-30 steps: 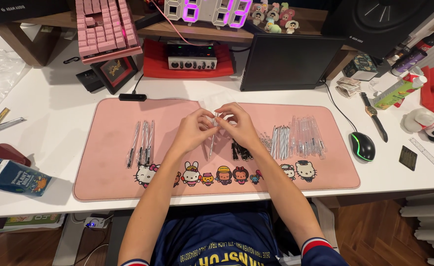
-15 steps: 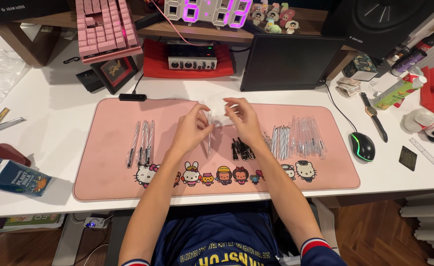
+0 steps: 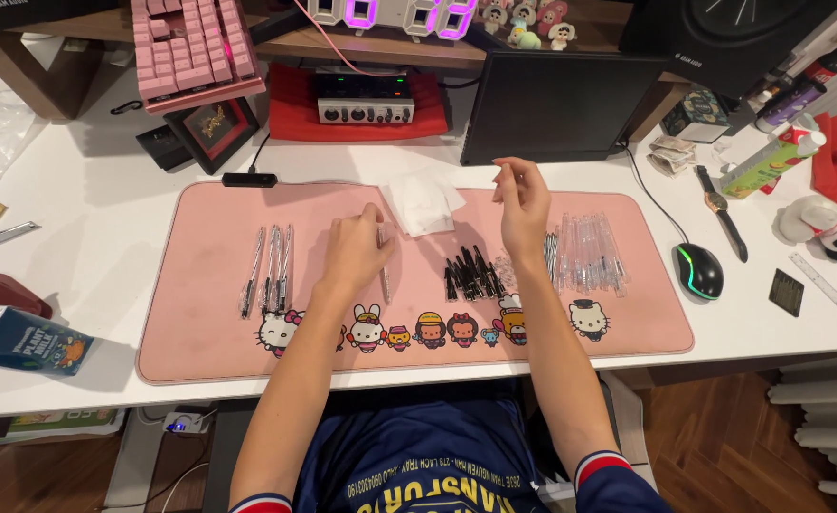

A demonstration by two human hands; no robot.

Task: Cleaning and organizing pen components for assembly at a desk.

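Observation:
My left hand (image 3: 354, 249) rests on the pink desk mat (image 3: 200, 332) and grips a clear pen (image 3: 384, 281) that points toward me. My right hand (image 3: 523, 204) is lifted above the mat with its fingertips pinched together; anything between them is too small to see. A heap of black pen parts (image 3: 470, 275) lies just below and left of the right hand. To that hand's right is a row of clear pen barrels (image 3: 589, 252). Several finished pens (image 3: 268, 271) lie left of my left hand. A crumpled clear bag (image 3: 423, 201) sits between the hands, farther back.
On the white desk (image 3: 86, 218), a black monitor (image 3: 556, 104) and a small audio box (image 3: 366, 109) stand behind the mat. A mouse (image 3: 699, 270), a wristwatch (image 3: 720, 211) and a ruler (image 3: 828, 290) lie to the right. A blue carton (image 3: 19, 340) lies at the left edge.
The hands were together on one pen above the mat's middle. They have come apart: the left went down-left with the pen, and the right rose up and to the right.

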